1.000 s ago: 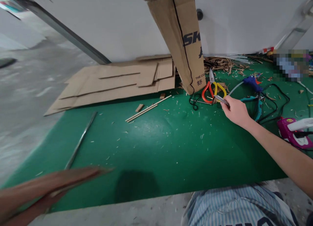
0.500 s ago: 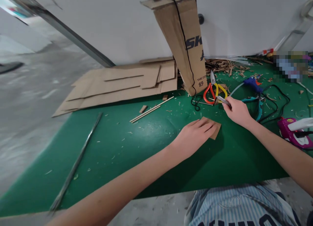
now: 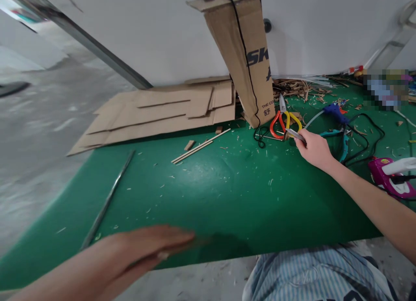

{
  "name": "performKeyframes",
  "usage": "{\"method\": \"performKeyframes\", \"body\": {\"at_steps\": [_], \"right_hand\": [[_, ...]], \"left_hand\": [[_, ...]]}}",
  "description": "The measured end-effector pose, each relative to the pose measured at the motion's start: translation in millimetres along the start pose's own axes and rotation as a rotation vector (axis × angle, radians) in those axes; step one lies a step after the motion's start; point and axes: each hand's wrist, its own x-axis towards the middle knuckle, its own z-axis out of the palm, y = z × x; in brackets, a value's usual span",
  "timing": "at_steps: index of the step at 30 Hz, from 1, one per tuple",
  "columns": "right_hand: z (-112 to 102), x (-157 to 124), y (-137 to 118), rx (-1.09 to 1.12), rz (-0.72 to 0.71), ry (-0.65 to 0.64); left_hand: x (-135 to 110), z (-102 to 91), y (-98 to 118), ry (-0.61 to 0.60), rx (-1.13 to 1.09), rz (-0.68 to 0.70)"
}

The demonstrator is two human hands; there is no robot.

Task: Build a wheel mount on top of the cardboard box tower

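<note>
My left hand (image 3: 146, 247) is low at the table's near edge, blurred by motion. Between its fingers and thumb is a small cardboard piece (image 3: 204, 241), seen nearly edge-on. My right hand (image 3: 314, 150) is closed around a slim metallic utility knife (image 3: 295, 135), whose front end points up and to the left. Just beyond that knife lie scissors (image 3: 286, 119) with one orange and one yellow handle. The teal-handled pliers (image 3: 344, 145) rest to the right of my right hand, partly behind it.
A tall cardboard box (image 3: 250, 67) with a black cord stands at the back. Flat cardboard sheets (image 3: 156, 112) lie left of it, thin sticks (image 3: 195, 151) in front. A blue glue gun (image 3: 336, 112) and a pink power strip (image 3: 390, 179) are on the right; a dark rod bundle (image 3: 112, 192) lies left.
My left hand has swept down and left towards the table's near edge, lifting the cardboard piece off the green surface. My right hand stays almost in place with the knife.
</note>
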Motion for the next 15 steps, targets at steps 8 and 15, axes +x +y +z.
{"method": "performKeyframes", "body": {"at_steps": [8,15], "right_hand": [[0.2,-0.1,2.0,0.019,0.008,-0.018],[0.1,-0.5,1.9,0.016,-0.008,-0.015]], "left_hand": [[155.7,28.5,-52.1,0.019,0.357,-0.326],[104.0,32.6,-68.3,-0.023,0.218,-0.421]]}}
